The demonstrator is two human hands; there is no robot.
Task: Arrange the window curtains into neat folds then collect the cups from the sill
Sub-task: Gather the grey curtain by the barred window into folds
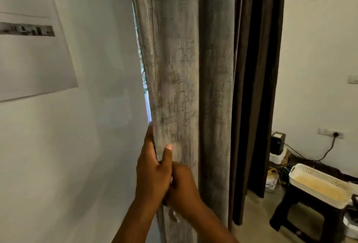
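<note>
- White wall (87,146) flanks the grey curtain (174,68), which hangs gathered at the window's left edge.
- Left hand (153,169) pinches its edge.
- Right hand (182,184) grips the fabric just below.

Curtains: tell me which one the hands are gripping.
The light grey textured curtain by the wall; both hands grip its edge. The dark brown curtain hangs untouched.

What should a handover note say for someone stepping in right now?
Left hand: grips the grey curtain's left edge, thumb on the front.
Right hand: against the same fabric just below; its grip cannot be made out.
Curtain hangs gathered; the dark curtain hangs to its right.
Done: folding is under way.
Left: finish the folds, then collect the cups; neither sill nor cups are in view.
</note>
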